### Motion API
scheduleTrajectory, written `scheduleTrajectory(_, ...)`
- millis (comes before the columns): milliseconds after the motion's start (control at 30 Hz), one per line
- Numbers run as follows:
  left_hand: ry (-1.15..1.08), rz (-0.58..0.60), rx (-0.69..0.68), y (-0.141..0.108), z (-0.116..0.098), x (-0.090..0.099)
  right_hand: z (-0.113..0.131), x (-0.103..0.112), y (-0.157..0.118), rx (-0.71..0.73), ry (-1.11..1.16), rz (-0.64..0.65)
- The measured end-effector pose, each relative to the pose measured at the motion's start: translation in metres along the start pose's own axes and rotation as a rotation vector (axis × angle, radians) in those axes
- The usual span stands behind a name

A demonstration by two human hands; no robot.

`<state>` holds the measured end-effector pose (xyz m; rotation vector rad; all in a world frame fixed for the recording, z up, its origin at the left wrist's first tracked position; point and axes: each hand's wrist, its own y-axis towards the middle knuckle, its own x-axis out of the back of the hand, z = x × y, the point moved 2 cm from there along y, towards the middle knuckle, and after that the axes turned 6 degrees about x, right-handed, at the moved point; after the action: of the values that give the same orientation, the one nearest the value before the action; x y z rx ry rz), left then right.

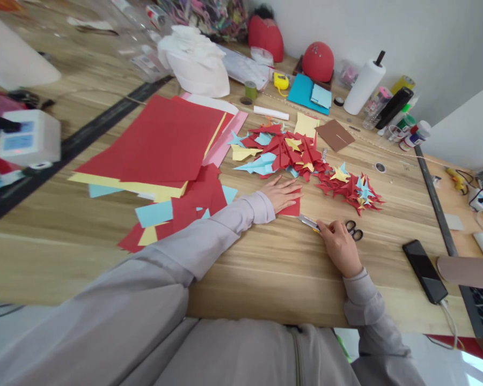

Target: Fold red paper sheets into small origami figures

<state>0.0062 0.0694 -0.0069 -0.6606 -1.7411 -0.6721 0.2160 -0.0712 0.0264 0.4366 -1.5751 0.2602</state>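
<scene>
My left hand [280, 194] lies flat with its fingers stretched over a small piece of red paper [292, 207] on the table. In my right hand [340, 246] is a utility knife [309, 222], its blade pointing left to the red paper's lower right corner. Whether the blade touches the paper I cannot tell. Black-handled scissors [354, 230] lie just past my right hand, partly hidden by it. Beyond both hands spreads a pile of folded paper shapes [284, 150] in red, blue and yellow.
Large red sheets [161, 139] are stacked at the left, with cut paper pieces [155, 214] in front. A black phone [425, 271] on a cable lies at the right. Along the back stand tissues [197, 64], a yellow tape measure [280, 81] and a white bottle [364, 84].
</scene>
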Motion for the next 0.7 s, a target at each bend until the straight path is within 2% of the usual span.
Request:
scheduleTrajectory(367, 0.011, -0.018, -0.017, 0.001, 0.003, -0.005, 0.000, -0.001, 0.006, 0.011, 0.016, 0.023)
scheduleTrajectory(567, 0.013, -0.030, -0.029, 0.002, 0.007, -0.010, 0.000, -0.001, 0.007, 0.017, 0.074, -0.021)
scheduleTrajectory(700, 0.020, -0.020, -0.022, 0.002, 0.006, -0.008, 0.003, -0.002, 0.009, 0.040, 0.078, -0.041)
